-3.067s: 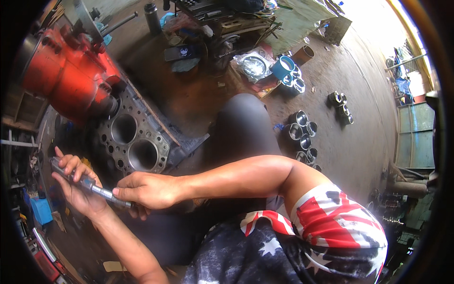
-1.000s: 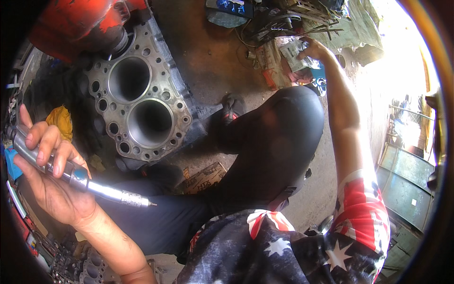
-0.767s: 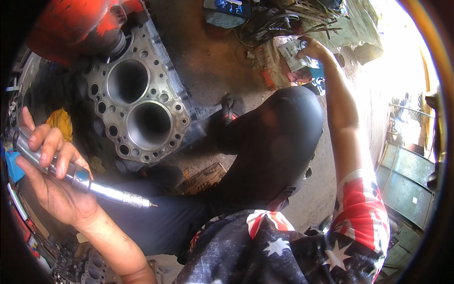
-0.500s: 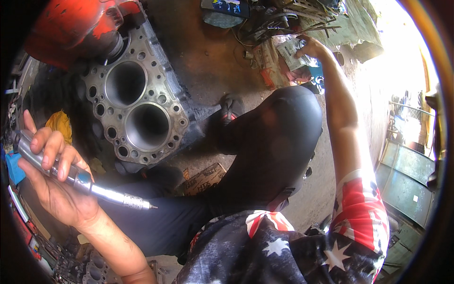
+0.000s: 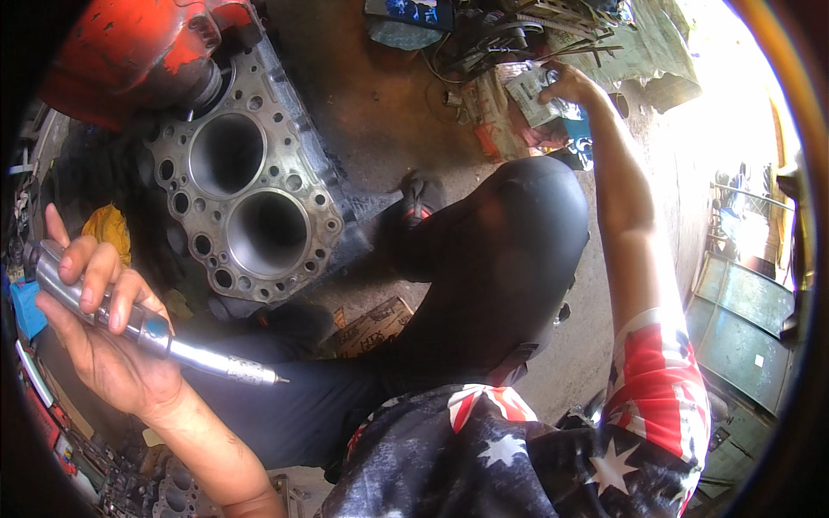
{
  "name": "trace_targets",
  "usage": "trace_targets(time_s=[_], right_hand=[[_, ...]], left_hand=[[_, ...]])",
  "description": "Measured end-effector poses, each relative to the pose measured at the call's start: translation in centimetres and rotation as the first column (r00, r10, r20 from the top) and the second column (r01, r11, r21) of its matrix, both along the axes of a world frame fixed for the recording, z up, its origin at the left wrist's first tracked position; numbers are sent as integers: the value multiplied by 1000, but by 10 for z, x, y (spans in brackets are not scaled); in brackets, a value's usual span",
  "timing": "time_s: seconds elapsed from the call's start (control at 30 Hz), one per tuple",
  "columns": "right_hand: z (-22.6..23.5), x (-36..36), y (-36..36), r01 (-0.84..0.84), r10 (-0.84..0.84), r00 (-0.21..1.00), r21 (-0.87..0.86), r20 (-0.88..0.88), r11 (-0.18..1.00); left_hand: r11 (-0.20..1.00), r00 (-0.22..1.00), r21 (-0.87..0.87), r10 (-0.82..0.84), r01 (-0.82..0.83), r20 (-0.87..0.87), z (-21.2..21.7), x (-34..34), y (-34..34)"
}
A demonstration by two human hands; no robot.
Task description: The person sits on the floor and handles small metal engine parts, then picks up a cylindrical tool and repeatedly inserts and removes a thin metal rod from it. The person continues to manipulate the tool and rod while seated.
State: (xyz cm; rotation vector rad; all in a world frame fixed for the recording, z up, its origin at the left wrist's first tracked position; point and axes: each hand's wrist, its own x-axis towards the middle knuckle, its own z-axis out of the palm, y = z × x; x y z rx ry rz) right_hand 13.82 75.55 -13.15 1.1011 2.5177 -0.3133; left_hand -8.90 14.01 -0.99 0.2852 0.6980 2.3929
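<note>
My left hand (image 5: 117, 328), at the left, is wrapped round a silver cylindrical metal tool (image 5: 145, 328). Its thick body lies between thumb and fingers, and a narrower shaft runs right to a thin tip; I cannot make out its exact kind. My right hand (image 5: 568, 85) reaches far out at the upper right. Its thumb and fingers are closed on the edge of a pale printed packet (image 5: 528, 97), lying on other packaging. An engine block (image 5: 289, 160) with two large open cylinder bores stands in front of me at the left, apart from both hands.
A red painted machine part (image 5: 129, 60) overhangs the block's far end. Metal rods and scrap (image 5: 561, 26) lie at the top right, next to a crumpled sheet (image 5: 661, 65). Flattened cardboard (image 5: 373, 328) lies by my leg. A yellow cloth (image 5: 108, 229) sits beyond my left hand.
The view has shifted very slightly. Both hands keep their places and grips, with the tool tilted almost as before.
</note>
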Motion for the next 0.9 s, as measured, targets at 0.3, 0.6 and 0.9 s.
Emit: trace_targets(time_s=[0.3,0.6,0.9], right_hand=[[-5,4,12,-8,8,1000,-15,-17,1000],[2,5,1,31,-32,996,-16,-78,999],[2,5,0,39,-39,998,-8,-43,999]], left_hand=[[997,995,39,62,-65,78,4,4,4],[995,994,25,91,-93,68,5,9,10],[995,993,3,98,-98,68,3,13,13]])
